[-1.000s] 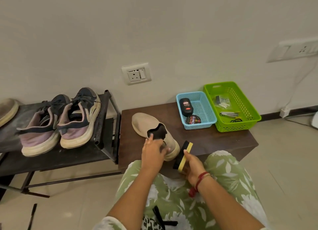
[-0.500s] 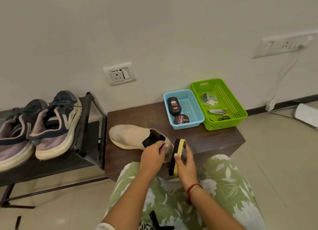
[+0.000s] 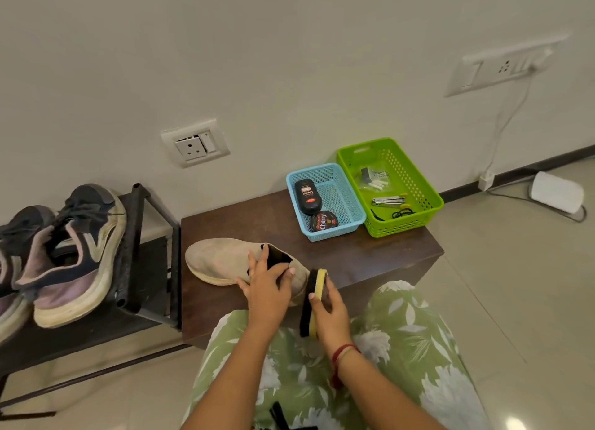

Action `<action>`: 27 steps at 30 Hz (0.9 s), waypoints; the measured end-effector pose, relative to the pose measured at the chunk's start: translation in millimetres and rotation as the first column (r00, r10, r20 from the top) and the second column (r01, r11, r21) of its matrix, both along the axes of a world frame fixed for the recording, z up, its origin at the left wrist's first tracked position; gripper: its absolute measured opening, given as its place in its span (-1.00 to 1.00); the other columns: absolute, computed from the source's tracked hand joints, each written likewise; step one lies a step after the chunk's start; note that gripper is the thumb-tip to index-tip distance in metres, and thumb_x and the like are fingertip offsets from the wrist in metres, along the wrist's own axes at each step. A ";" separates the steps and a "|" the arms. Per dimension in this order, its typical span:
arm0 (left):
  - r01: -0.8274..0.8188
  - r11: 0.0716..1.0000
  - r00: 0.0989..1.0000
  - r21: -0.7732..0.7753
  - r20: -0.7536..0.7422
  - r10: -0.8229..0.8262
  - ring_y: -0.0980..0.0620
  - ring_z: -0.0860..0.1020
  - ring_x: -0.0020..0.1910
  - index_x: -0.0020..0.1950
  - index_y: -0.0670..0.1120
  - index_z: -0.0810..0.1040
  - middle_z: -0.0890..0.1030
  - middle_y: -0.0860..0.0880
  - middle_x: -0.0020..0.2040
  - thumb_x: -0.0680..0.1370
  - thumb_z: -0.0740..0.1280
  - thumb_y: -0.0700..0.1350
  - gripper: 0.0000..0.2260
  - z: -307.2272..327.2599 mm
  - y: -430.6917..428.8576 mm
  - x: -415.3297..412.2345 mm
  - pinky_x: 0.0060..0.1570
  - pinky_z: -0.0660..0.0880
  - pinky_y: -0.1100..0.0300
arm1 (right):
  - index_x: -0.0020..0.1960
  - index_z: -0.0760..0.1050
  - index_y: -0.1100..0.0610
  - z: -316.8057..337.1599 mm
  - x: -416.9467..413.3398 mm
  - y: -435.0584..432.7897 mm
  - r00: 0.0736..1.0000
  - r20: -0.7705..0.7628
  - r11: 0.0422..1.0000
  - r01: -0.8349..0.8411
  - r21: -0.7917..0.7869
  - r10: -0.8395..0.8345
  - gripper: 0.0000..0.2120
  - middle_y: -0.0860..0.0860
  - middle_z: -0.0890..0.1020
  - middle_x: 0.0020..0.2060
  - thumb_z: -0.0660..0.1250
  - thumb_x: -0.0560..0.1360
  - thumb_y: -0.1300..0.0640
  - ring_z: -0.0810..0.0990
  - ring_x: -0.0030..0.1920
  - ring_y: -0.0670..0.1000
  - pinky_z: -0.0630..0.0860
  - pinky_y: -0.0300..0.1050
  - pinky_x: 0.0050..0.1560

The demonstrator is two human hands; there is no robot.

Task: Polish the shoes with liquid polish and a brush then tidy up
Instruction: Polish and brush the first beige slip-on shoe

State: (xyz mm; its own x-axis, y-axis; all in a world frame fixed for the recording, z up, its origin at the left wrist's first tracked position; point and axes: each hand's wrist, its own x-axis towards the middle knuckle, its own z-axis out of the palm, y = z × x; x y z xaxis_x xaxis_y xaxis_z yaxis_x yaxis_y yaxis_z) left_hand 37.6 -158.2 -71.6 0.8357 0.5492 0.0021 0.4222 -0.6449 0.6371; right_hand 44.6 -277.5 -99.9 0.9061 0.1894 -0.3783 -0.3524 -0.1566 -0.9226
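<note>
Beige shoe (image 3: 222, 260) lay on the brown surface (image 3: 370, 255), centre-left of frame. Its long axis ran left–right: toe to the left, heel twd centre. The left hand (image 3: 267, 288) sat over the heel end, fingers (image 3: 262, 252) curled round the collar, gripping the shoe. The right hand (image 3: 330, 313), lower centre, was closed on the brush (image 3: 311, 300), thumb on its yellow back.

Brush stood just right of the heel, black bristles facing left twd the shoe. Its length ran up–down in frame, i.e. across the shoe's axis. Whether bristles touched the heel: can't tell. So the shoe lay left of the brush; right hand looked like the working one, left only steadying. Next stroke prob. calls for a short sweep leftward, heel to toe.

Writing: round tin (image 3: 323, 222) in the blue basket (image 3: 349, 197), upper centre-right, read "Cherry". Black bottle (image 3: 307, 196) next to it, same basket, had a red/white label, too small to read; prob. the liquid polish. Green basket (image 3: 418, 184) just beside on the right held small bits, no legible text.
</note>
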 end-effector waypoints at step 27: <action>0.075 0.983 0.997 -0.166 0.048 -0.068 -0.05 0.02 0.54 0.07 -0.04 0.67 0.30 -0.02 0.48 0.56 0.33 -0.09 -0.84 -8.0 29.7 -12.3 0.42 0.08 -0.22 | 0.41 0.37 -0.07 4.7 21.0 -3.0 0.963 0.113 0.949 -0.213 -0.233 0.244 -0.60 0.02 0.52 0.28 0.19 0.60 0.14 0.49 0.25 0.00 0.37 -0.22 0.22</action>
State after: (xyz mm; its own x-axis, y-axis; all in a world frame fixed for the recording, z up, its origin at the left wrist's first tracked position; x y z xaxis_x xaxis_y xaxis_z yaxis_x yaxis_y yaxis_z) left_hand 25.3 -128.5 -79.6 0.8740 0.4835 -0.0486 0.3492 -0.5553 0.7547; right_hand 65.5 -280.4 -95.2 0.8945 0.3249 -0.3070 -0.1547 -0.4195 -0.8945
